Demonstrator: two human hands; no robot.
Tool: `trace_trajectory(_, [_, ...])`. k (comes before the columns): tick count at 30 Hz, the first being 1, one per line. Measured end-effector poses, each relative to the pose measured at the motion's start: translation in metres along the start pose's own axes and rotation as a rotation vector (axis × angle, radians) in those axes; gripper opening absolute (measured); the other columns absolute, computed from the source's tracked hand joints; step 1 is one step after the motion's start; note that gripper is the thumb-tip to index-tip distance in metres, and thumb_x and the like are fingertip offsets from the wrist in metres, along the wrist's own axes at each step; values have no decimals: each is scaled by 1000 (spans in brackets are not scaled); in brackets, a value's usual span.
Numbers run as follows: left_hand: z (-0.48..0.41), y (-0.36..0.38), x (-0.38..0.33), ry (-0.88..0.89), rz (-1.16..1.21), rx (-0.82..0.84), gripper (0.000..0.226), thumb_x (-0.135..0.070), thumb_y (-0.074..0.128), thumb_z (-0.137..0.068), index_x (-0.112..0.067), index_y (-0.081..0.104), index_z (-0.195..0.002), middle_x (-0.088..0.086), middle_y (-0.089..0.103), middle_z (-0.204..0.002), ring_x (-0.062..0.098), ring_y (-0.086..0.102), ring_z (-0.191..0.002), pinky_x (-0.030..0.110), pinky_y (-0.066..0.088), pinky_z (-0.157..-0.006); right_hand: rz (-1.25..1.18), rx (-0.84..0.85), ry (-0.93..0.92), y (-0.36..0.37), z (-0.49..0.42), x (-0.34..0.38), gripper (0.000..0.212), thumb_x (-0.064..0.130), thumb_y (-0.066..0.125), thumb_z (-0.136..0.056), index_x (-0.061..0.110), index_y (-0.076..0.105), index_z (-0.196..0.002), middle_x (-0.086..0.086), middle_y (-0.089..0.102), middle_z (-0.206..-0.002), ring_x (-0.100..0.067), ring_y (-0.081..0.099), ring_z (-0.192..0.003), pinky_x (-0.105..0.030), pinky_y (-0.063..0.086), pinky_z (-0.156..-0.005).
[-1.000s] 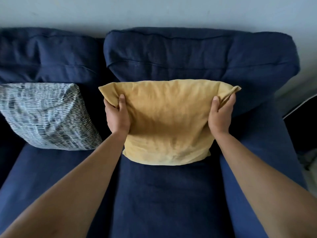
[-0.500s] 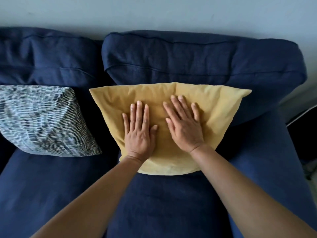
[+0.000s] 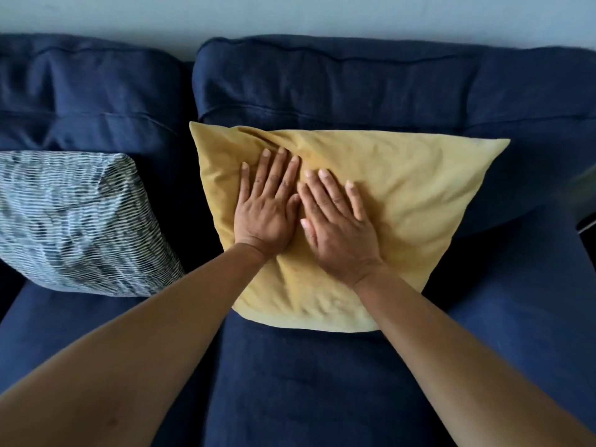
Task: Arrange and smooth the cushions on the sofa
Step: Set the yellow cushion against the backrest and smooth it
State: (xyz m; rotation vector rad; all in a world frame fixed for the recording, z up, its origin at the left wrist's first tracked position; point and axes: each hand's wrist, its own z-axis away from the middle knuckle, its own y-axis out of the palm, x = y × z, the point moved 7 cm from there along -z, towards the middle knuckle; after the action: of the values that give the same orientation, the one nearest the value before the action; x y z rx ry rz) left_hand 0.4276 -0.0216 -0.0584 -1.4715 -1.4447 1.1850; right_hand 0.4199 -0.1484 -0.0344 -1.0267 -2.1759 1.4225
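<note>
A yellow cushion (image 3: 416,201) leans against the right back cushion (image 3: 354,88) of a dark blue sofa (image 3: 309,382). My left hand (image 3: 266,208) lies flat on the cushion's left half, fingers spread and pointing up. My right hand (image 3: 338,227) presses flat just beside it, thumb touching the left hand. Neither hand grips the fabric. Creases run from the cushion's top left corner toward my fingers. A grey-and-white patterned cushion (image 3: 74,221) rests on the left seat, apart from both hands.
The left back cushion (image 3: 87,95) stands behind the patterned cushion. A pale wall (image 3: 290,14) runs behind the sofa. At the right edge the sofa's arm (image 3: 532,279) curves down, with a dark object (image 3: 587,222) beyond it.
A second ago both hands gripped the yellow cushion's top corners. They let go and now lie flat on its front. Since half a second ago they have slid closer together and the cushion looks plumper.
</note>
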Motion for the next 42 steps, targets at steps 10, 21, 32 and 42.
trace_trajectory(10, [8, -21, 48, -54, -104, -72, 56, -43, 24, -107, -27, 22, -161, 9, 14, -169, 31, 7, -156, 60, -2, -122, 116, 54, 314, 36, 42, -99, 65, 47, 23, -105, 16, 15, -160, -3, 15, -168, -20, 11, -155, -47, 8, -124])
trace_trajectory(21, [58, 4, -44, 181, -71, -123, 65, -49, 31, -103, -15, 31, -158, 8, 26, -165, 30, 19, -154, 52, 3, -125, 82, 29, 339, 32, 52, -103, 63, 43, 27, -104, 16, 19, -160, -3, 17, -168, -18, 12, -155, -47, 8, -123])
trace_trajectory(32, [59, 21, -4, -23, -56, -132, 64, -43, 25, -105, -11, 20, -160, 11, 18, -167, 32, 11, -155, 54, -1, -124, -63, -257, 642, -12, 52, -59, 65, 44, 25, -106, 4, 25, -157, -15, 23, -165, -27, 19, -153, -52, 9, -123])
trace_trajectory(42, [60, 20, 13, 35, -61, -121, 63, -45, 27, -105, -13, 25, -159, 9, 22, -166, 29, 16, -155, 52, 5, -125, 144, 94, -28, 71, 111, -7, 77, 59, 31, -102, 17, 6, -161, 1, -3, -169, -15, 3, -155, -43, -1, -125])
